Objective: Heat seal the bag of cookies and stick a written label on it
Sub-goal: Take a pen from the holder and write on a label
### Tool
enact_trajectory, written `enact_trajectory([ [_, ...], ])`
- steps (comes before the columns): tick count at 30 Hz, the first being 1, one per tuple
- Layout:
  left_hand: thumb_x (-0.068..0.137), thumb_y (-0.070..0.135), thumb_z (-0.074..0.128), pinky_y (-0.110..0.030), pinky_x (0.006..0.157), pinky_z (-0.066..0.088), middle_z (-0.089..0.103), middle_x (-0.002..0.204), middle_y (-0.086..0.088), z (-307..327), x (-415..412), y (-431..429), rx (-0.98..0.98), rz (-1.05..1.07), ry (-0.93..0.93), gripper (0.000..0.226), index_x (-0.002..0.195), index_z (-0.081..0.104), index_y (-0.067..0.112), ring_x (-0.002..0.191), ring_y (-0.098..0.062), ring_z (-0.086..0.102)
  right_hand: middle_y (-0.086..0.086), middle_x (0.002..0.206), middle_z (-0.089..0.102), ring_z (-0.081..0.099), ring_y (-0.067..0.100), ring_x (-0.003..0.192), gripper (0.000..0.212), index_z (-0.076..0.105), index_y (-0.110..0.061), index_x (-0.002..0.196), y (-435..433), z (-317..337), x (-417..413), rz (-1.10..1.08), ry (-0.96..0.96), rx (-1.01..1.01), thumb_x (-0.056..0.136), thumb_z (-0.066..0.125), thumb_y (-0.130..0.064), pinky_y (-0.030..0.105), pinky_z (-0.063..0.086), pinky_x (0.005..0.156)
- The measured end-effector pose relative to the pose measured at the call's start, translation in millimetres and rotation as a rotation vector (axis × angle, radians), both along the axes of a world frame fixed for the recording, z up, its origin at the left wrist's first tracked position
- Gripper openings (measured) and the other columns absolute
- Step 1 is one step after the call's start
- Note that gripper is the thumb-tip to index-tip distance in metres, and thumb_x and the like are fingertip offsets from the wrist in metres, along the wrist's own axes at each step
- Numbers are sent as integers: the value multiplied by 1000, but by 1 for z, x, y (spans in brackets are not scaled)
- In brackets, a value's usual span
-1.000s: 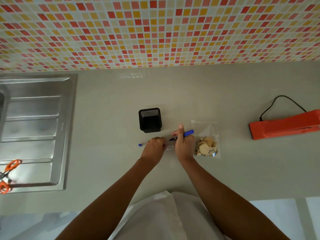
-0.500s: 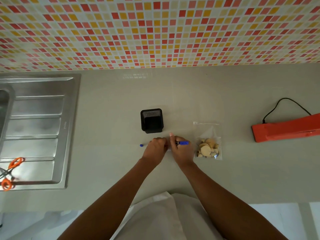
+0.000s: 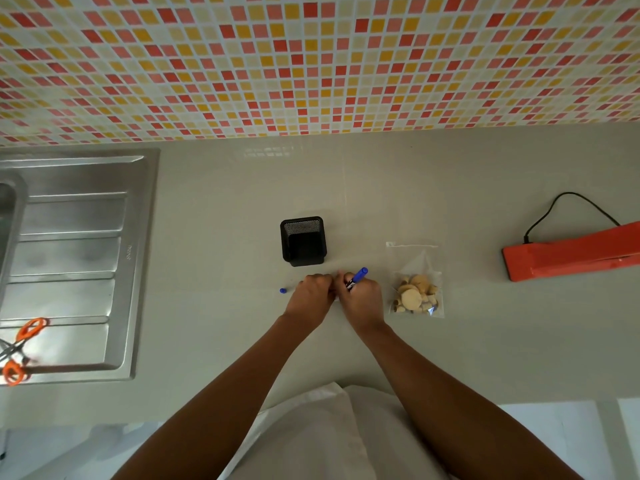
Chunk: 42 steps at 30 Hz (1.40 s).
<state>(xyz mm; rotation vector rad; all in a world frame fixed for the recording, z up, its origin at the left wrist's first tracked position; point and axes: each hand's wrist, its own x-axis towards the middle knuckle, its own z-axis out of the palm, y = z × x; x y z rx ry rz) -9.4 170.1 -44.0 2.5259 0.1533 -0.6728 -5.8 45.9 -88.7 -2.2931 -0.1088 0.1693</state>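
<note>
A clear bag of cookies [image 3: 416,292] lies flat on the grey counter, right of my hands. My right hand [image 3: 362,297] grips a blue marker [image 3: 357,277], its tip pointed down between my hands. My left hand [image 3: 311,294] is curled with its fingertips down on the counter beside the right hand. Both hands hide the label almost entirely; only a sliver of white shows between them. A small blue marker cap [image 3: 283,290] lies just left of my left hand. The orange heat sealer [image 3: 568,254] sits far right, its black cord [image 3: 571,206] running behind it.
A black mesh pen holder [image 3: 303,241] stands just behind my hands. The steel sink drainboard [image 3: 69,258] fills the left side, with orange-handled scissors [image 3: 20,348] on it. The tiled wall runs along the back of the counter.
My right hand tipped the marker low half a second ago and has raised its rear end up to the right again. My left hand has stayed in place.
</note>
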Motion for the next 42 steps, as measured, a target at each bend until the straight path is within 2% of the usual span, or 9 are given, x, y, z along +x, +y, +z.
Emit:
enact_trajectory([
  [11, 98, 19, 51, -34, 79, 48, 70, 99, -13, 4, 0, 0, -10, -8, -10, 19, 98, 64, 6, 89, -27, 64, 8, 51, 54, 50, 23, 46, 46, 54, -11, 59, 2, 2, 1, -22, 31, 0, 97, 48, -36, 34, 41, 49],
  [16, 98, 19, 50, -31, 76, 45, 70, 99, -13, 4, 0, 0, -5, 6, -5, 19, 97, 64, 6, 88, -26, 64, 8, 52, 56, 52, 23, 47, 47, 53, -15, 60, 2, 4, 1, -27, 52, 1, 98, 45, -42, 30, 38, 50],
  [19, 99, 20, 49, -27, 74, 42, 69, 99, -12, 4, 0, -1, -9, 15, 9, 20, 98, 64, 6, 89, -25, 63, 9, 56, 58, 54, 23, 49, 39, 59, -12, 65, 2, 7, 0, -35, 81, 5, 100, 54, -28, 28, 40, 51],
  [22, 99, 20, 49, -26, 72, 39, 69, 100, -13, 4, 0, -1, -8, 15, 12, 20, 99, 64, 6, 89, -25, 63, 9, 55, 58, 53, 22, 48, 39, 59, -10, 65, 2, 5, 0, -34, 72, -8, 100, 55, -25, 27, 39, 50],
  [26, 99, 20, 49, -29, 77, 44, 69, 101, -13, 4, 1, -1, 10, 4, 17, 20, 100, 63, 5, 91, -26, 63, 0, 53, 51, 46, 14, 46, 39, 58, -15, 63, 3, 0, -1, -7, 50, -77, 100, 55, -28, 14, 29, 50],
  [29, 99, 21, 49, -32, 82, 47, 68, 103, -13, 4, 2, -2, 26, -6, 33, 21, 103, 63, 6, 93, -26, 63, 5, 56, 56, 49, 15, 49, 39, 62, -11, 67, 4, -1, -2, -2, 99, -77, 100, 54, -31, 18, 36, 52],
  [35, 99, 20, 48, -31, 81, 46, 68, 103, -12, 4, 2, -1, 34, -23, 31, 19, 103, 62, 7, 92, -25, 63, -3, 54, 48, 42, 12, 46, 39, 54, -20, 63, 4, 1, 0, 7, 70, -110, 100, 51, -35, 10, 24, 50],
  [40, 99, 20, 49, -30, 82, 46, 68, 102, -12, 4, 2, -1, 28, -24, 35, 19, 103, 62, 7, 92, -24, 63, -2, 57, 52, 46, 13, 50, 43, 63, -12, 69, 3, -6, -1, 7, 104, -132, 100, 51, -38, 8, 24, 52],
  [42, 99, 20, 50, -31, 83, 47, 68, 102, -12, 3, 2, -1, 25, -23, 26, 19, 103, 62, 7, 92, -24, 63, -1, 57, 52, 47, 14, 50, 42, 61, -14, 67, 3, -6, 0, 5, 115, -131, 100, 49, -39, 9, 24, 52],
])
